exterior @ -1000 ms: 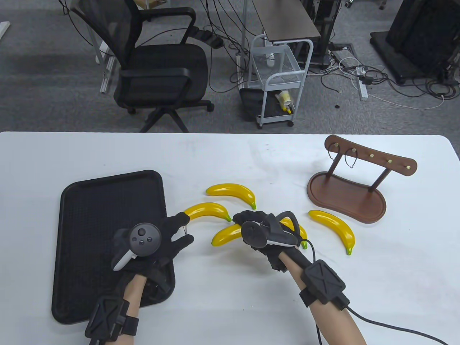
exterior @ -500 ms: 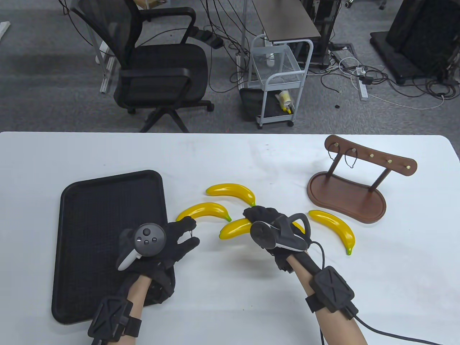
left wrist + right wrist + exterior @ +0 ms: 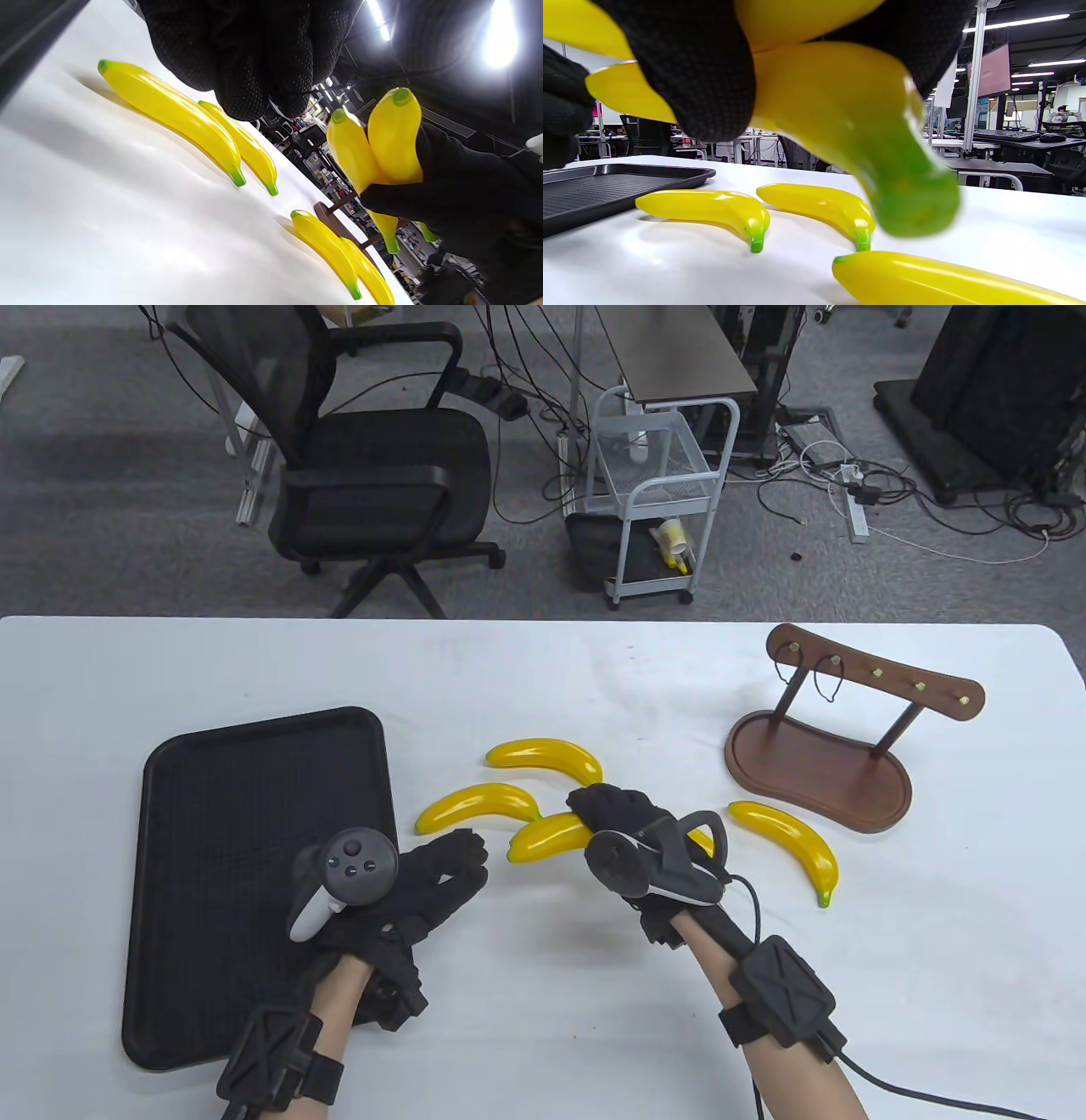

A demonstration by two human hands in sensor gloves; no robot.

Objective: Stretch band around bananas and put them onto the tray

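My right hand (image 3: 607, 810) grips two yellow bananas (image 3: 547, 838) side by side, a little above the table; the left wrist view shows this pair (image 3: 382, 140) with green tips up. My left hand (image 3: 462, 861) is just left of their free ends, over the corner of the black tray (image 3: 212, 780). Its fingers (image 3: 254, 84) are bunched together. The thin dark band seen round them earlier is hard to make out now. Three more bananas lie on the table: one far (image 3: 545, 759), one by the tray (image 3: 477, 804), one to the right (image 3: 789, 848).
A wooden peg stand (image 3: 814, 772) stands at the right rear with thin bands (image 3: 827, 678) hanging from its pegs. Beyond the table's far edge are an office chair (image 3: 373, 475) and a small white cart (image 3: 662, 500).
My right hand has lifted the banana pair and carried it slightly away from me. My left hand has moved right toward the pair, and its spread fingers have drawn together.
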